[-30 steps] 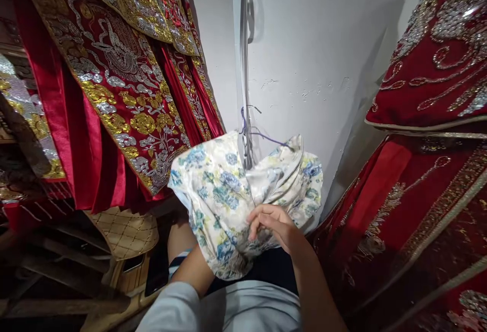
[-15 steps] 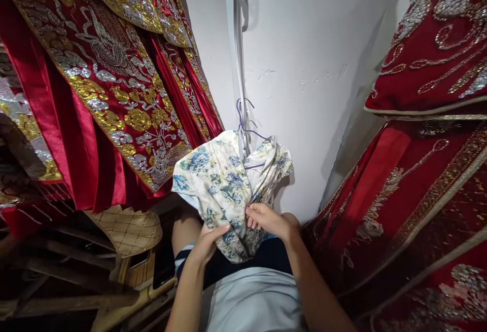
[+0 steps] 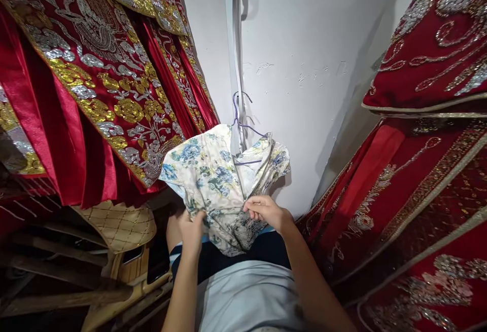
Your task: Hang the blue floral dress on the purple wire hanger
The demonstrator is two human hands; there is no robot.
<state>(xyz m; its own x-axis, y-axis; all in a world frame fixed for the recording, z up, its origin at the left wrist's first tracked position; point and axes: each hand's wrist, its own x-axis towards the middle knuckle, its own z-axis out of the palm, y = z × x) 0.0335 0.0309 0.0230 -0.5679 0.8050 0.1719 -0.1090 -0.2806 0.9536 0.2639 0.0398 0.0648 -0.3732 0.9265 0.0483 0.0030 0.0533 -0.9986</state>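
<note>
A white blouse point(image 3: 215, 180) with blue and green flowers hangs on a thin purple hanger point(image 3: 249, 128) in front of me. Its crossed neckline is open at the top, and the lower part spreads over my lap. My left hand point(image 3: 191, 228) grips the blouse's left side near the waist, thumb on top and the other fingers hidden under the cloth. My right hand point(image 3: 266, 211) pinches the front edge where the neckline crosses, at the middle of the blouse.
Red gowns with gold and silver embroidery point(image 3: 129, 111) hang on the left, and beaded red gowns point(image 3: 380, 190) on the right. A pale strip point(image 3: 235, 43) runs down the white wall point(image 3: 304, 33) behind the hanger. A wooden chair point(image 3: 110, 304) with a quilted cushion point(image 3: 119, 225) stands low on the left.
My left hand has moved left along the blouse to its side, and the cloth is spread wider. The right hand keeps its pinch, slightly higher in view. The view has shifted slightly.
</note>
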